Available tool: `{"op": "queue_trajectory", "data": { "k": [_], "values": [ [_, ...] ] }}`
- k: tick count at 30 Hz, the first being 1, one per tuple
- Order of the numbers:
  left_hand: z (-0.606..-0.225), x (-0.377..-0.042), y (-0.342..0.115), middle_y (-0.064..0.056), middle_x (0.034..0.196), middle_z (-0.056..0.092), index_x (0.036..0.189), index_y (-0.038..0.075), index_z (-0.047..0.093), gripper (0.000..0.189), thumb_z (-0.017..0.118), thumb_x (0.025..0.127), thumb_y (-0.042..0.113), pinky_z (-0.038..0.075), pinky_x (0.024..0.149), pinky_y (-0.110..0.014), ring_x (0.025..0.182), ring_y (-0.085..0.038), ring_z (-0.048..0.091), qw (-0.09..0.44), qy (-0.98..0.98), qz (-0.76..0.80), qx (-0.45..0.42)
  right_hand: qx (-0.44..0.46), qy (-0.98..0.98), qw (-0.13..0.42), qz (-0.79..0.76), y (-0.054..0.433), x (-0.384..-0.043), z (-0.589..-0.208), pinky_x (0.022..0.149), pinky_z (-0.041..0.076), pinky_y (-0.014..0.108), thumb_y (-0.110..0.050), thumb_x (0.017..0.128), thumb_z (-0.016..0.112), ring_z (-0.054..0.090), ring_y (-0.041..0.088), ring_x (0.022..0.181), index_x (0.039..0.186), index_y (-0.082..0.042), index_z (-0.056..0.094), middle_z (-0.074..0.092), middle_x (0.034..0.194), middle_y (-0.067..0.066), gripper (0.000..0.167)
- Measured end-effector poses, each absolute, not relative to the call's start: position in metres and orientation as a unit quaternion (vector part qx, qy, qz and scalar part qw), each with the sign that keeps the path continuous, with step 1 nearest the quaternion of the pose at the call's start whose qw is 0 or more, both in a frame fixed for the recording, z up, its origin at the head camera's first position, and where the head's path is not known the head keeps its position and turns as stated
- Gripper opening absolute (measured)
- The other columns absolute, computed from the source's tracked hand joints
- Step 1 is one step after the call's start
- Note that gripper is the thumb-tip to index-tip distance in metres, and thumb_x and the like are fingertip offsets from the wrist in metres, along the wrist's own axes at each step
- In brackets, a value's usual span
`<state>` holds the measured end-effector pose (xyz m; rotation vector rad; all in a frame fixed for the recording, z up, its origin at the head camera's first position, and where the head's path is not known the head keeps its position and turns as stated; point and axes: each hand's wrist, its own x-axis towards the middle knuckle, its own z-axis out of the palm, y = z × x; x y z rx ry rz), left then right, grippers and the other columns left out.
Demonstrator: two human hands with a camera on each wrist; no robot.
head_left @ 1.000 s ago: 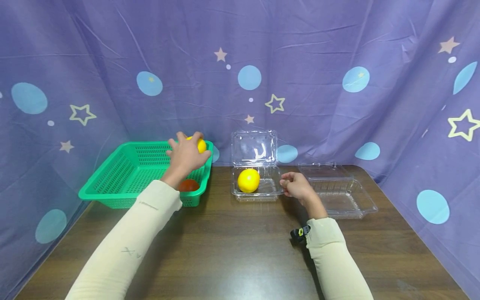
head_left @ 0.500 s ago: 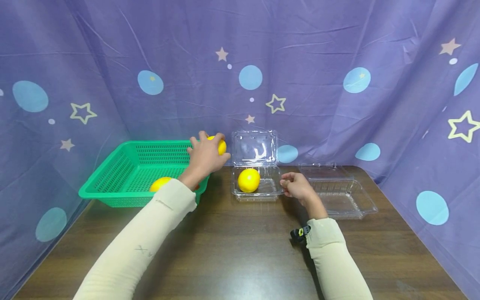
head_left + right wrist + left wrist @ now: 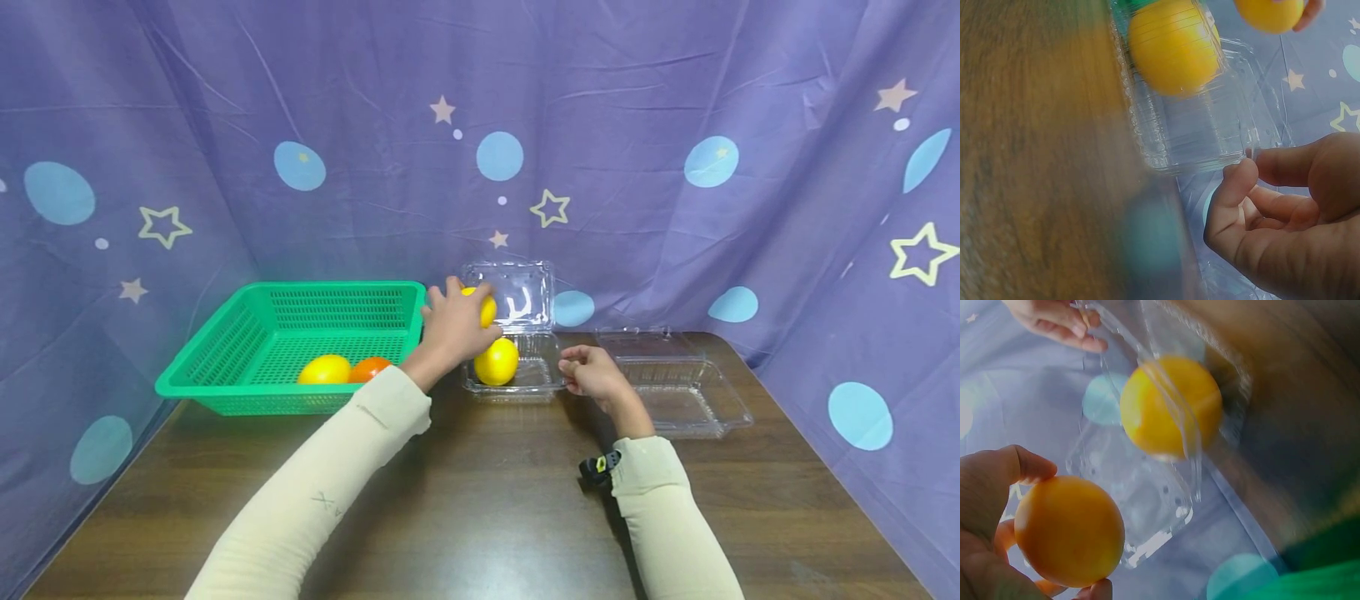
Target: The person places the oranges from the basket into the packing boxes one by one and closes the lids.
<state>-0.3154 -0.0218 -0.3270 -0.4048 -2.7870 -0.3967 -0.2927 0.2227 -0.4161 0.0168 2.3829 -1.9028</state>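
My left hand point(image 3: 453, 331) grips a round yellow fruit point(image 3: 1069, 531), fingers and thumb spread around it, in the air by the raised lid point(image 3: 517, 292) of a clear plastic clamshell container point(image 3: 538, 372). A second round yellow fruit point(image 3: 497, 363) sits in the left part of that container's base. On the base's right side, my right hand point(image 3: 596, 375) pinches the rim between thumb and forefinger, as the right wrist view shows close up. The held fruit is partly hidden behind the left fingers in the head view.
A green plastic basket point(image 3: 255, 390) stands at the left, with a yellow fruit point(image 3: 325, 369) and a red-orange one point(image 3: 369, 368) near its front wall. Another clear container point(image 3: 678, 404), lid back, lies at the right. A patterned curtain point(image 3: 637, 208) hangs behind the brown table point(image 3: 480, 500).
My left hand has carried the yellow fruit rightward from over the green basket to the clear container. The fruits in the basket have come into view. My right hand stays at the container's rim.
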Motion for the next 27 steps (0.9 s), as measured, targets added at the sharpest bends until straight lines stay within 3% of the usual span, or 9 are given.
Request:
{"op": "queue_trajectory", "data": {
  "k": [13,27],
  "values": [
    [-0.347,-0.31,0.023,-0.019,0.142,0.043,0.146,0.032,0.054,0.067,0.075,0.084,0.046,0.041,0.096,-0.058,0.124,-0.046,0.04,0.143,-0.962,-0.157,-0.175,0.015,0.78,0.046,-0.624,0.222,-0.293,-0.415,0.064,0.053,0.023,-0.002,0.104,0.051,0.053,0.013,0.073,0.134,0.015,0.048,0.055,0.09,0.006,0.035],
    [-0.37,-0.302,0.051,-0.019,0.141,0.046,0.145,0.033,0.055,0.066,0.074,0.083,0.043,0.044,0.095,-0.062,0.125,-0.047,0.043,0.134,-0.959,-0.146,-0.204,0.01,0.783,0.045,-0.62,0.222,-0.294,-0.416,0.063,0.051,0.022,-0.003,0.105,0.051,0.053,0.014,0.073,0.133,0.014,0.05,0.057,0.093,0.012,0.033]
  ]
}}
